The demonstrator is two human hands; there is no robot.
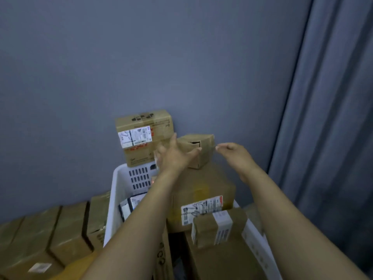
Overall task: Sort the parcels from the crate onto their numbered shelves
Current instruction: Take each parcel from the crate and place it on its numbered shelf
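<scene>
Flanking small cardboard box with left hand, fingers spread at its left side, and right hand, loosely open, just beside. Perched atop large labelled parcel inside white crate.

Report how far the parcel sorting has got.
Done: nothing to show; no shelf is in view. In hand: the left hand and right hand reach either side of the small box atop the pile, neither gripping it. Left: the white crate is piled high, including a big labelled box and a taped box.
</scene>
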